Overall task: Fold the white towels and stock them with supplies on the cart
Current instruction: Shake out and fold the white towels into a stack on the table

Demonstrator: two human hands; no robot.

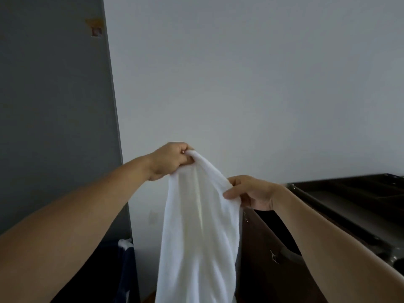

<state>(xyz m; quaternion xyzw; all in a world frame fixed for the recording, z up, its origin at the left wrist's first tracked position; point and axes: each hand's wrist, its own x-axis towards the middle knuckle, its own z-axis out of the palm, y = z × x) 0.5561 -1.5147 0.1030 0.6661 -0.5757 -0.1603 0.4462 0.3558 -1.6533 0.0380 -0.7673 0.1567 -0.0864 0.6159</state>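
Note:
A white towel (197, 232) hangs in the air in front of me, bunched lengthwise and running down past the frame's bottom edge. My left hand (169, 160) grips its top corner with curled fingers, held highest. My right hand (251, 191) pinches the towel's upper right edge between thumb and fingers, a little lower and to the right. The dark cart (341, 206) stands at the right, its flat top beside my right forearm.
A pale wall fills the background, with a grey door or panel (54, 106) at the left. Low at the left hangs dark blue fabric (127, 272) with a bit of white cloth on top.

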